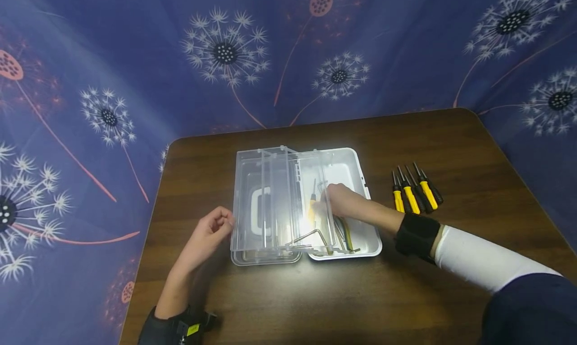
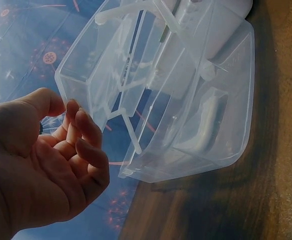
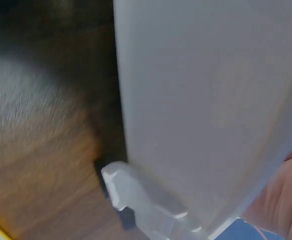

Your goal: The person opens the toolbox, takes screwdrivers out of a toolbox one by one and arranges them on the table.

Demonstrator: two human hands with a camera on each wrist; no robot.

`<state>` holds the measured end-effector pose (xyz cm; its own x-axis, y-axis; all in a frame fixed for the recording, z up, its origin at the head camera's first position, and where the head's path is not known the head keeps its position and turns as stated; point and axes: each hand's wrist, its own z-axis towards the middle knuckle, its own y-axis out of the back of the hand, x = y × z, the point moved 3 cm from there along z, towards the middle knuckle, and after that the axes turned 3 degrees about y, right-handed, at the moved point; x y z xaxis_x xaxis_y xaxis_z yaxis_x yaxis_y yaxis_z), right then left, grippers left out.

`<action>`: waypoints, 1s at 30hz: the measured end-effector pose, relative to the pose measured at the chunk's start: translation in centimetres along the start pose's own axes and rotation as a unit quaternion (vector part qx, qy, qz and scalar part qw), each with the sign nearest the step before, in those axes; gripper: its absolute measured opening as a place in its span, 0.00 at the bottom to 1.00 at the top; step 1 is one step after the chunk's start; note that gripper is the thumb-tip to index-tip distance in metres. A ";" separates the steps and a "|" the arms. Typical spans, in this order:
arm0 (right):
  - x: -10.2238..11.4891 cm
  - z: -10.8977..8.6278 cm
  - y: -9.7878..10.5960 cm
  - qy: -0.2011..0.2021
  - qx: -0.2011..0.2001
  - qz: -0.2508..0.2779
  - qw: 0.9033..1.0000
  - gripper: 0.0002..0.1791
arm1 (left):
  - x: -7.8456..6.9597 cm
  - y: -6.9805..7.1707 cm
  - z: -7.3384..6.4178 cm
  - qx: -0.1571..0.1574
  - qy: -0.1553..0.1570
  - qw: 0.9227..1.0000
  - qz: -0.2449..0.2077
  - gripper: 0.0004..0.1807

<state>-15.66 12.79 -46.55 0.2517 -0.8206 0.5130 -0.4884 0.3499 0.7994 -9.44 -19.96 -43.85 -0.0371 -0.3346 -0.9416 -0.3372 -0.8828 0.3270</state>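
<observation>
Dark sleeve [image 1: 525, 305] at near right; yellow-handled screwdriver [image 1: 312, 210] seen in the white box [image 1: 346, 170], just left of the right hand [image 1: 346, 200].
Its axis is set near-to-far, overhung by the clear tray [image 1: 277, 210]; whether it is gripped cannot be told. The left hand [image 1: 209, 231] is loosely curled, empty, beside the tray. Other screwdrivers [image 1: 425, 194] are laid right on the surface [image 1: 478, 210].

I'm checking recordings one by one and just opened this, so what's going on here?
A person's right grip is inside the open white box, near a yellow-handled tool and bent metal rods; the clear tray partly hides it, so what it holds can't be told. Their left grip is at the tray's outer edge, though whether it touches is unclear. On the wooden table, right of the box, screwdrivers with yellow and black handles lie side by side.
</observation>
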 end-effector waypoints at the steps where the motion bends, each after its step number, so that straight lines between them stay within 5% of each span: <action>1: -0.1 0.2 0.0 -0.002 -0.011 -0.007 1.000 0.22 | 0.0 0.0 0.0 0.000 -0.001 1.000 -0.004 0.02; 6: -0.5 0.6 0.2 -0.010 -0.040 -0.042 0.998 0.28 | 0.1 -0.2 0.0 0.005 0.006 1.000 -0.018 0.03; 21: -0.5 0.7 1.0 -0.028 0.004 -0.027 0.999 0.20 | 0.0 -0.4 -0.1 0.007 -0.003 1.000 -0.019 0.03; 24: -0.9 1.0 0.7 -0.073 0.034 0.042 0.996 0.23 | 0.1 -0.4 -0.1 0.008 -0.005 1.000 -0.012 0.03; 30: -1.5 0.7 0.3 -0.139 0.090 0.202 0.965 0.25 | 0.2 -0.1 -0.2 0.005 -0.002 1.000 0.002 0.03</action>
<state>-16.81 13.78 -47.29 -0.2113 -0.7322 0.6475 -0.6440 0.6026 0.4713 -9.20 -19.97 -44.02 -0.0416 -0.3373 -0.9405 -0.3473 -0.8777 0.3302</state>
